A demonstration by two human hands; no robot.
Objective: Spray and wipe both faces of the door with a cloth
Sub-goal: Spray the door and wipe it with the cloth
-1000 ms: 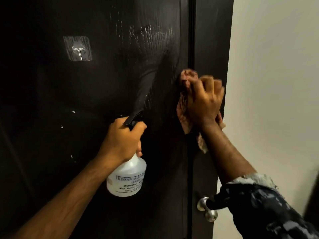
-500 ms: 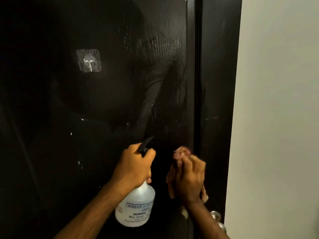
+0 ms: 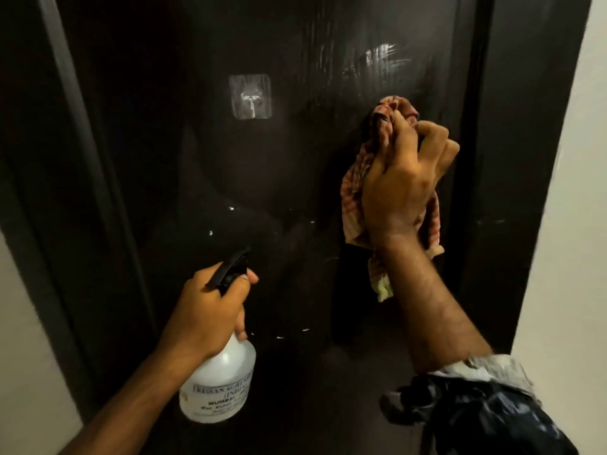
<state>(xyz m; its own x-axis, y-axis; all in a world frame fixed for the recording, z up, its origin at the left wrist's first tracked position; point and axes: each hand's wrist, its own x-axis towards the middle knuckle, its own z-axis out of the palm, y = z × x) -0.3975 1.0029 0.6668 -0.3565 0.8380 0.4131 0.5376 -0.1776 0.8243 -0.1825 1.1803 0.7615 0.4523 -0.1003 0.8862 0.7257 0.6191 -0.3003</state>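
The dark door [image 3: 295,159] fills the view, its glossy face streaked with wet smears near the upper right. The right hand [image 3: 399,188] is bunched into a fist around a red-and-white checked cloth [image 3: 353,188], its grip clenched on the fabric and pressing it flat against the door close to the right edge; folds of the cloth stick out above the knuckles and a pale corner hangs down beside the wrist. A rolled-up dark patterned sleeve [image 3: 486,399] sits at that forearm. Lower and to the left, the left hand [image 3: 210,310] holds a white spray bottle [image 3: 218,385] by the neck, grip wrapped tight around it just under the black trigger head [image 3: 230,267], the nozzle pointing up toward the door and the bottle's body hanging below the hand, held clear of the door's surface as far as I can tell. A printed label shows on the bottle, partly legible. A clear adhesive hook [image 3: 250,97] is stuck to the door up and left of the cloth. Pale wall [image 3: 571,224] runs beside the door frame on the right.
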